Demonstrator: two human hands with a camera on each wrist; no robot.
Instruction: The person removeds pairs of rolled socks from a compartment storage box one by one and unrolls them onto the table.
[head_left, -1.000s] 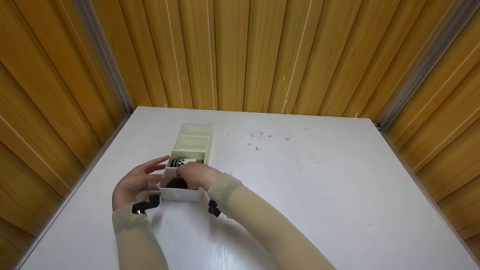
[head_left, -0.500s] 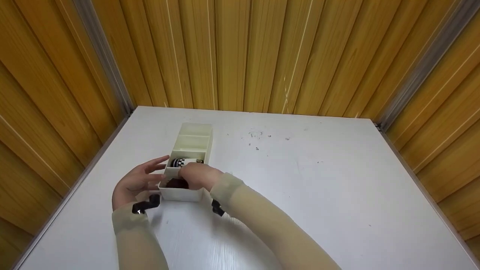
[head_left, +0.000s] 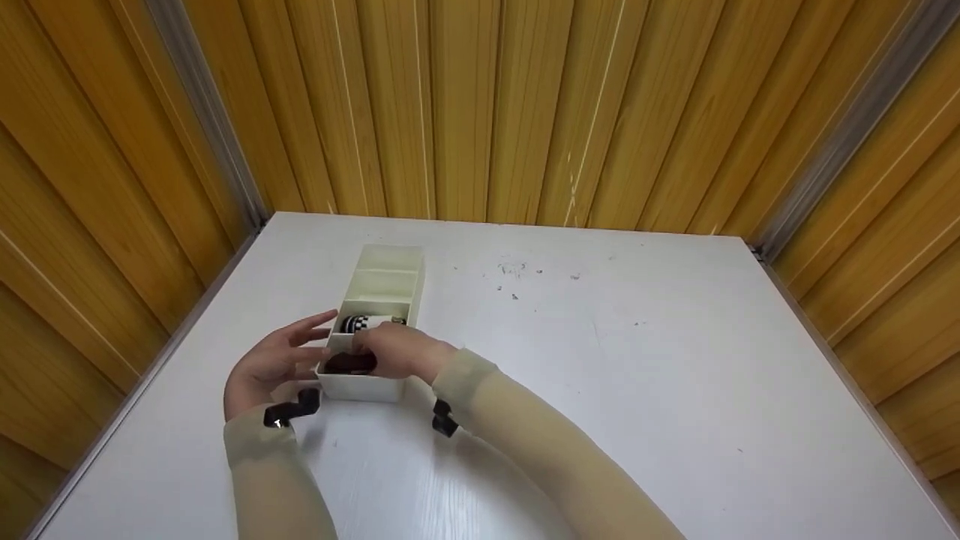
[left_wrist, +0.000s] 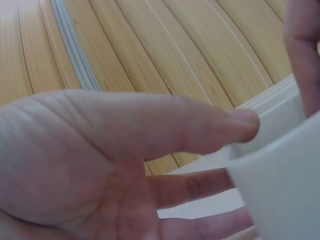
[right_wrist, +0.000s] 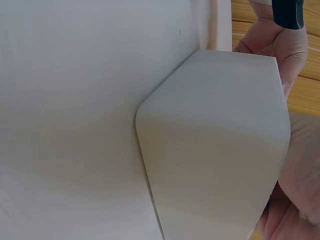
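In the white box (head_left: 364, 388), the dark item (head_left: 349, 364) lies at the six o'clock end beside the right hand (head_left: 403, 351), whose hidden fingertips conceal any grip; the left hand (head_left: 271, 365) stretches straight fingers along the nine o'clock side. Work seems midway: the checkered cylinder (head_left: 363, 323) sits boxed toward twelve, the dark item probably needs settling; no writing is legible.

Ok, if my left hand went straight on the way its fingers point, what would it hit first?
Your left hand would likely meet the left side of the white box first; its fingertips look close against it, though contact is hard to judge.
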